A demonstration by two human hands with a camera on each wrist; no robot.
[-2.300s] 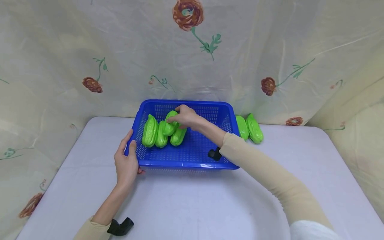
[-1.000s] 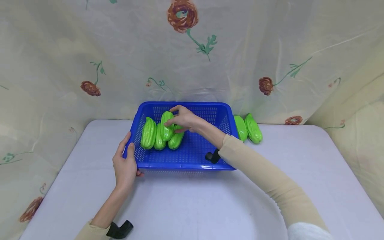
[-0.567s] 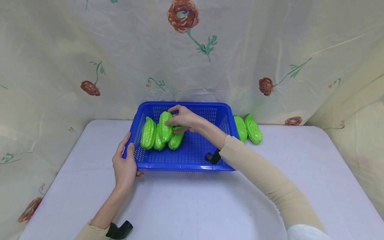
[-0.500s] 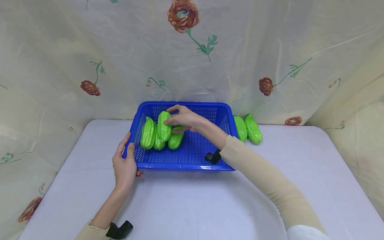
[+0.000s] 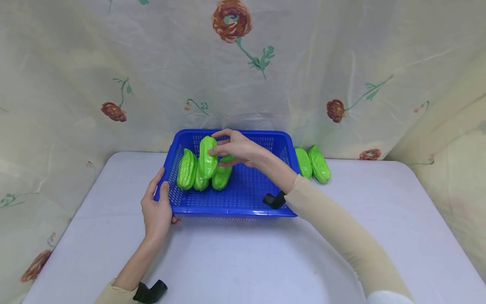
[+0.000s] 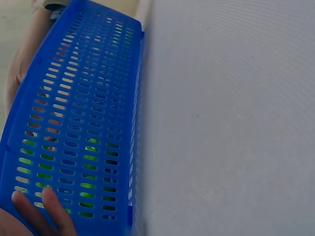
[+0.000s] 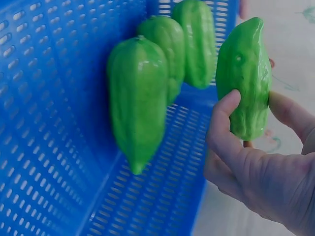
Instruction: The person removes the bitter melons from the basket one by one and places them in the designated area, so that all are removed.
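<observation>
In the head view, my right hand (image 5: 241, 147) pinches a glossy green bitter melon (image 5: 207, 158) between thumb and fingers, upright above the blue basket (image 5: 231, 210). In the right wrist view this bitter melon (image 7: 243, 81) is held with its pointed end up, apart from the others. My left hand (image 5: 157, 211) grips the basket's front left corner. The left wrist view has two of its fingertips against the perforated wall (image 6: 74, 128). Three more bitter melons lie inside: one leftmost (image 5: 186, 171), one (image 5: 201, 183) partly hidden by the held one, and one (image 5: 221, 179) below the right hand.
Two bitter melons, one (image 5: 303, 162) against the basket's right side and another (image 5: 319, 164) next to it, lie on the white table (image 5: 243, 261). A flowered cloth (image 5: 159, 63) hangs behind and at both sides. Black camera mounts sit at both wrists.
My right hand has shifted the held bitter melon left, turned it more upright, and lifted it slightly over the last half second. The left hand stays on the basket's corner.
</observation>
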